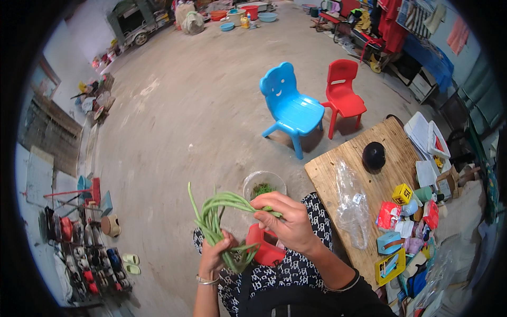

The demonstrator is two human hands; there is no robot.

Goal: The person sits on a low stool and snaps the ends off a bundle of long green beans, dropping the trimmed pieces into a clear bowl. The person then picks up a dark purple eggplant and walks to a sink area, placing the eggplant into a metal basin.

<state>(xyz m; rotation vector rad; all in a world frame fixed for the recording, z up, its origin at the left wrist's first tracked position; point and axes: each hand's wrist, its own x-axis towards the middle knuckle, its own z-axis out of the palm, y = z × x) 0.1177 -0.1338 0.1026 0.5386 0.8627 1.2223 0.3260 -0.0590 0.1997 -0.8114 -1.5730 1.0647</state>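
A bundle of long green beans (214, 210) loops between my two hands above my lap. My left hand (217, 250) is closed around the middle of the bundle, with bean ends hanging below it. The fingers and thumb of my right hand (286, 220) pinch the ends of several beans on the other side. Beyond my right hand, a round bin with a clear plastic liner (264, 179) stands on the floor, with green scraps (263, 189) inside. Between my knees, partly hidden by my hands, is a red plastic seat (261, 245).
At my right stands a wooden table (324, 174) bearing a clear plastic bag (350, 206), a dark round object (374, 156) and clutter. A blue child's chair (297, 109) and a red chair (344, 93) are ahead. A shoe rack (95, 269) and green slippers (131, 264) are at left.
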